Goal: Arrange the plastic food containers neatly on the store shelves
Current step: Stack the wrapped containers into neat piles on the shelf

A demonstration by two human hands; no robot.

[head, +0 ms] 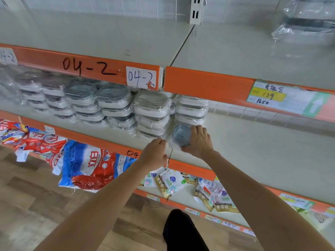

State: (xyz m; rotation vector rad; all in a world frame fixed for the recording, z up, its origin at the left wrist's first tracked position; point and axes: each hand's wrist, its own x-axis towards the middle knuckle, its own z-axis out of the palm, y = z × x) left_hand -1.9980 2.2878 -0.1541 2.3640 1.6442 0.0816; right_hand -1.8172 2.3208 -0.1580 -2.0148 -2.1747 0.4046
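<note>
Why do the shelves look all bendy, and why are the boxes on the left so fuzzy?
In the head view, the wide-angle lens curves the orange shelf edge; the stacked containers go soft and smeared toward the left edge; their plastic wrap glints with white glare; the container between the left hand and the right hand is sharper, its lid ridges showing.
</note>
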